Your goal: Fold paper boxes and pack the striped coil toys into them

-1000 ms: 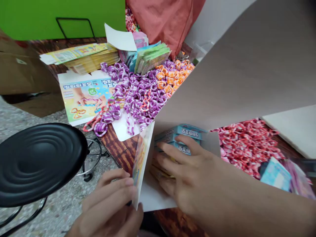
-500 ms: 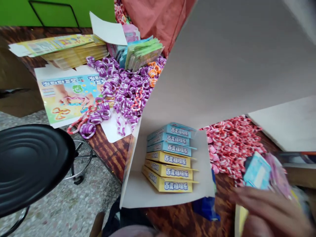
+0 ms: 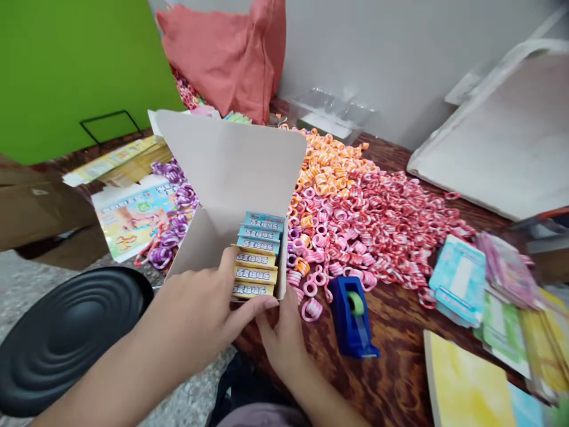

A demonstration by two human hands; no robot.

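Just the one head cam, worn up top and facing forward, tipped down pretty close over the white box (image 3: 235,166); it's wide enough to catch the counter (image 3: 391,362), the grey wall (image 3: 377,71) behind and the black stool (image 3: 66,338) down left.

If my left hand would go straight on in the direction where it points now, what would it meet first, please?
Most likely the yellow boxes inside the open white carton, just ahead of your left hand. Depth is unclear; it may already touch them.
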